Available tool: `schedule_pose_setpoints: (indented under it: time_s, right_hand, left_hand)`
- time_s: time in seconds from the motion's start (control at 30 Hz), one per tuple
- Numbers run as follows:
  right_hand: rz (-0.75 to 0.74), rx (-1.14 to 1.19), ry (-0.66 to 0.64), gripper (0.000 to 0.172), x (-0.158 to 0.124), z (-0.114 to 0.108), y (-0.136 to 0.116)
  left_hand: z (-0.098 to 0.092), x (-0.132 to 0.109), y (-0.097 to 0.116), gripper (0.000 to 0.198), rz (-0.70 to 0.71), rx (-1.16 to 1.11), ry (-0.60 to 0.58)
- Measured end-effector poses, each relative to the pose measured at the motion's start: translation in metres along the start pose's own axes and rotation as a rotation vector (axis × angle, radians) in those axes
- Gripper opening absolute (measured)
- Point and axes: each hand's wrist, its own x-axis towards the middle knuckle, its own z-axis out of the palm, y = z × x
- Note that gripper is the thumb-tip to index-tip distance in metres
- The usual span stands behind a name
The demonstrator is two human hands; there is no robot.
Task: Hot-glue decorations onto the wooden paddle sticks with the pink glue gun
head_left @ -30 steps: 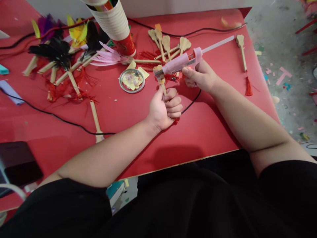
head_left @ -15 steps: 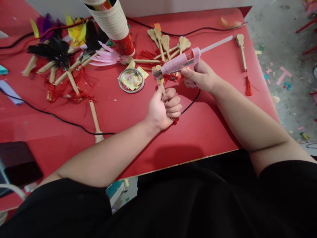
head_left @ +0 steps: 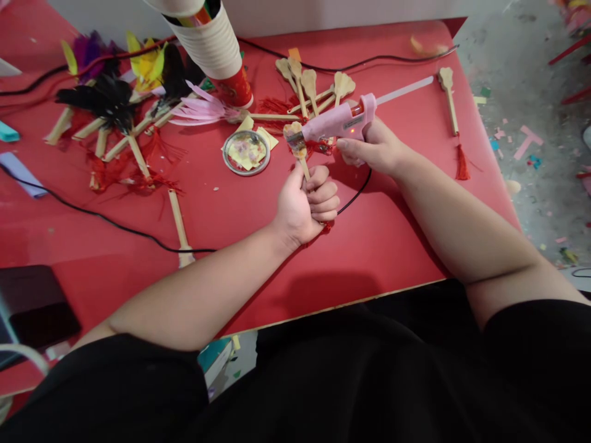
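Your left hand [head_left: 308, 206] curls round a wooden stick [head_left: 301, 154] over the worktop [head_left: 392, 246], its long axis running away and slightly left; your right hand [head_left: 373, 147], wrapped round the glue gun [head_left: 339, 121], holds its tip at the stick's head from the right.

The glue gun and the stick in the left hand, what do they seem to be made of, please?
Glue gun: probably moulded plastic, smooth and pink, with rounded edges. Stick: likely bare wood, matte, judging by its tan colour; grain unclear.
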Motion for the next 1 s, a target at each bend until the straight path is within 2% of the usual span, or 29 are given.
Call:
schedule_pose_setpoints:
  time_s: [0.2, 0.4, 0.67, 0.87, 1.0]
  right_hand:
    - [-0.068, -0.035, -0.007, 0.069, 0.002, -0.003, 0.008]
    - [-0.023, 0.034, -0.008, 0.081, 0.004, 0.000, 0.006]
    - [-0.056, 0.014, -0.024, 0.079, 0.004, 0.001, 0.009]
    - [-0.021, 0.031, -0.010, 0.079, 0.006, -0.001, 0.011]
    - [-0.016, 0.037, -0.013, 0.071, 0.005, 0.000, 0.006]
  left_hand:
    - [-0.002, 0.001, 0.001, 0.062, -0.002, 0.004, -0.020]
    - [-0.003, 0.002, 0.001, 0.062, -0.013, 0.012, -0.020]
    - [-0.002, 0.001, 0.002, 0.063, -0.008, 0.000, -0.009]
    - [-0.003, 0.001, 0.002, 0.062, -0.007, -0.010, -0.012]
    - [-0.003, 0.001, 0.001, 0.063, 0.004, 0.010, -0.025]
